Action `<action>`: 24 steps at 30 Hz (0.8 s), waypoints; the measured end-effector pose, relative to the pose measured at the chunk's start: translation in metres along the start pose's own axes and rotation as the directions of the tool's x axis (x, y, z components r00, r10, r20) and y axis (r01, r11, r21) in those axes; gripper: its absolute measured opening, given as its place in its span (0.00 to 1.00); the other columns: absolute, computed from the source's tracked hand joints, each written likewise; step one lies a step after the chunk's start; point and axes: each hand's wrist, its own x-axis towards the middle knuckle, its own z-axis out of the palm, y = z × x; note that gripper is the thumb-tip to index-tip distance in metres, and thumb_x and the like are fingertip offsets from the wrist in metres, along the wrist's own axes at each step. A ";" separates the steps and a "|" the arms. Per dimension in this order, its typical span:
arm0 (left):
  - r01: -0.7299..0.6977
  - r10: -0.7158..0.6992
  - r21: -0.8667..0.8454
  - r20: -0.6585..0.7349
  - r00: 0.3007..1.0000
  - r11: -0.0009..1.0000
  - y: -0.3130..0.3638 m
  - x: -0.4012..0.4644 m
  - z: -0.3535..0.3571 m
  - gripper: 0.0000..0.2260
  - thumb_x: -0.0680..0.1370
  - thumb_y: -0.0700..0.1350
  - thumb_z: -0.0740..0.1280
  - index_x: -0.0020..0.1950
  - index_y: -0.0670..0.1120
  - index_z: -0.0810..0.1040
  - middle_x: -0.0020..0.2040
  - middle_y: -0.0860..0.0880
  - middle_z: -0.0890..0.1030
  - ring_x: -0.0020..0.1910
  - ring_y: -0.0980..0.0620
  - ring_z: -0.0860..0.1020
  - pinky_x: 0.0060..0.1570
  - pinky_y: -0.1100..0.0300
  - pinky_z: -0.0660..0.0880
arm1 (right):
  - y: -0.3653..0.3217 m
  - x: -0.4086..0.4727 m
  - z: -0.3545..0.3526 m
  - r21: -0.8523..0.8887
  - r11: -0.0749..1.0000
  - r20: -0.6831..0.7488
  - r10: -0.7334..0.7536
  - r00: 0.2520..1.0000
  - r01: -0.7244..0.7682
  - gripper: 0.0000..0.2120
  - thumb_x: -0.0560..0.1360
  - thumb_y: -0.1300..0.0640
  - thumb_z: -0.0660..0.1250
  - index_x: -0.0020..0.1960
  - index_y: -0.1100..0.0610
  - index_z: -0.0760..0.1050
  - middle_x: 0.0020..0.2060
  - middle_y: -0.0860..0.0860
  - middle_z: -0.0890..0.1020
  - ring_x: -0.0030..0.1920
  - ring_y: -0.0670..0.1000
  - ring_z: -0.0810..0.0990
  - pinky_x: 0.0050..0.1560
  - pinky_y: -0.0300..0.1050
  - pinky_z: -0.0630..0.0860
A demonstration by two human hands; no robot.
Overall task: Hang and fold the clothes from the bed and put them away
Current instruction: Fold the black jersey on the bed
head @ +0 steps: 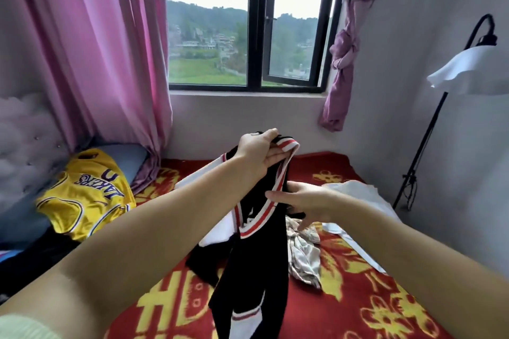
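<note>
Red bed (358, 297) — black jersey (256, 250) hanging from left hand (257, 151) grip

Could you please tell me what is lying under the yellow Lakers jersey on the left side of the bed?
The yellow Lakers jersey lies over a blue-grey pillow, whose far end shows beyond it. Dark clothing lies beside its near edge. What is directly beneath the jersey's middle is covered.

Black jersey with red-and-white striped trim (256, 264) hangs over the red-and-yellow patterned bedspread (358, 297), held up at its top by left hand (257, 153); right hand (305, 202) is at its right side. Yellow basketball jersey (85, 195) lies far left by the tufted pale headboard (24, 146). Crumpled silvery satin garment (303, 253) lies just right of the black jersey, white cloth (355, 201) behind it, and black floor lamp with white ruffled shade (468, 69) stands at the far right wall.
</note>
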 end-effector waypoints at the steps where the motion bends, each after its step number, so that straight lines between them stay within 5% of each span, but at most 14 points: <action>1: -0.006 0.006 0.007 0.033 0.999 1.000 0.001 -0.002 0.001 0.05 0.80 0.38 0.62 0.47 0.37 0.73 0.35 0.40 0.81 0.31 0.46 0.83 0.41 0.53 0.81 | 0.002 0.012 0.010 0.007 0.999 -0.108 -0.031 0.994 0.032 0.12 0.74 0.42 0.67 0.56 0.42 0.74 0.51 0.42 0.81 0.50 0.45 0.80 0.38 0.45 0.79; 2: -0.011 0.010 0.022 0.053 0.999 1.000 0.004 -0.003 0.003 0.05 0.80 0.38 0.63 0.47 0.37 0.73 0.35 0.40 0.82 0.32 0.46 0.83 0.42 0.52 0.81 | 0.005 0.023 0.016 0.008 0.998 -0.232 -0.064 0.971 0.068 0.05 0.75 0.45 0.66 0.48 0.45 0.75 0.43 0.43 0.82 0.41 0.43 0.81 0.33 0.41 0.77; 4: -0.038 0.036 0.069 0.031 0.999 0.997 0.015 -0.002 0.000 0.04 0.80 0.39 0.64 0.47 0.39 0.74 0.36 0.41 0.81 0.31 0.47 0.83 0.39 0.54 0.82 | 0.011 0.043 0.018 0.019 0.992 -0.389 -0.105 0.915 0.121 0.06 0.74 0.51 0.63 0.40 0.52 0.74 0.36 0.48 0.80 0.34 0.47 0.79 0.34 0.39 0.72; 9: -0.038 0.103 0.259 -0.241 0.965 0.965 0.052 0.015 -0.046 0.06 0.79 0.41 0.65 0.42 0.43 0.75 0.37 0.46 0.77 0.33 0.51 0.78 0.25 0.61 0.77 | 0.036 0.058 -0.015 -0.128 0.991 -0.648 -0.101 0.755 0.022 0.11 0.69 0.60 0.64 0.28 0.57 0.70 0.25 0.50 0.71 0.34 0.53 0.71 0.32 0.45 0.62; 13: -0.007 0.196 0.479 -0.345 0.918 0.878 0.065 0.027 -0.092 0.10 0.79 0.42 0.64 0.38 0.45 0.72 0.33 0.48 0.73 0.30 0.53 0.72 0.25 0.62 0.72 | 0.046 0.053 -0.046 -0.140 0.988 -0.777 -0.068 0.625 -0.067 0.10 0.72 0.64 0.62 0.34 0.56 0.75 0.29 0.51 0.75 0.39 0.56 0.73 0.33 0.46 0.63; 16: 0.012 0.369 0.806 -0.284 0.885 0.592 0.066 0.029 -0.122 0.14 0.76 0.42 0.65 0.31 0.45 0.69 0.29 0.47 0.70 0.29 0.48 0.69 0.27 0.60 0.65 | 0.038 0.048 -0.063 -0.198 0.979 -0.784 -0.133 0.606 -0.042 0.08 0.73 0.63 0.61 0.43 0.56 0.79 0.38 0.54 0.78 0.43 0.55 0.73 0.42 0.43 0.64; 18: 0.049 0.492 0.938 -0.223 0.842 0.343 0.066 0.028 -0.136 0.15 0.75 0.43 0.66 0.28 0.43 0.69 0.28 0.45 0.70 0.35 0.40 0.71 0.33 0.55 0.68 | 0.030 0.043 -0.071 -0.253 0.967 -0.748 -0.192 0.635 -0.005 0.07 0.75 0.61 0.61 0.43 0.58 0.78 0.38 0.54 0.78 0.43 0.55 0.74 0.42 0.44 0.65; 19: 0.045 0.539 0.954 -0.206 0.817 0.296 0.066 0.029 -0.141 0.15 0.74 0.43 0.66 0.28 0.42 0.71 0.29 0.42 0.71 0.38 0.37 0.72 0.39 0.52 0.70 | 0.026 0.040 -0.074 -0.261 0.965 -0.726 -0.215 0.654 0.027 0.09 0.75 0.59 0.60 0.42 0.61 0.77 0.37 0.54 0.78 0.41 0.55 0.74 0.40 0.45 0.65; 22: -0.133 0.583 0.886 -0.173 0.794 0.444 0.065 0.034 -0.148 0.15 0.73 0.44 0.66 0.28 0.45 0.68 0.28 0.45 0.67 0.32 0.45 0.67 0.37 0.54 0.68 | 0.010 0.031 -0.079 -0.178 0.962 -0.654 -0.273 0.706 0.207 0.13 0.77 0.58 0.58 0.42 0.67 0.75 0.33 0.53 0.76 0.33 0.49 0.73 0.34 0.41 0.68; 24: -0.211 0.530 0.782 -0.173 0.831 0.586 0.065 0.036 -0.149 0.15 0.74 0.44 0.65 0.28 0.48 0.65 0.26 0.50 0.65 0.28 0.52 0.64 0.30 0.59 0.64 | -0.003 0.019 -0.083 -0.030 0.946 -0.531 -0.288 0.797 0.323 0.13 0.78 0.57 0.60 0.40 0.62 0.78 0.33 0.53 0.78 0.28 0.46 0.76 0.29 0.34 0.71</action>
